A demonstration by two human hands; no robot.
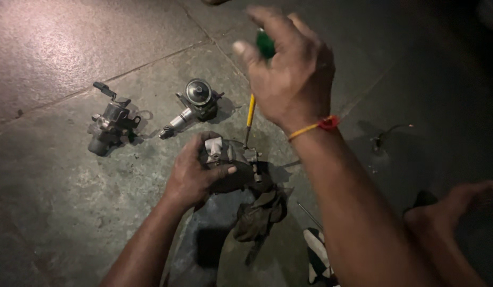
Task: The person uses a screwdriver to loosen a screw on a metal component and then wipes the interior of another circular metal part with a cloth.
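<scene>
Both hands work over a stone floor (55,223), and three metal parts can be counted on or above it. Clenched around the green handle of a screwdriver (251,114), the right hand (289,74) is raised, fingers wrapped tight; the tool's yellow shaft runs down from under the palm and its tip meets the part below. That part, a grey metal housing (233,162), sits in the left hand (196,172), which grasps it from the side with the thumb laid across its top and the fingers curled beneath. Under the housing, just below the left hand, lies one dark rag (260,212). Two more parts rest on the floor beyond the left hand, well apart from it: a small assembly with a lever (111,125) to the far left, and a round-capped piece with a short shaft (193,103) nearer the screwdriver. A red-and-yellow thread (315,126) circles the right wrist.
</scene>
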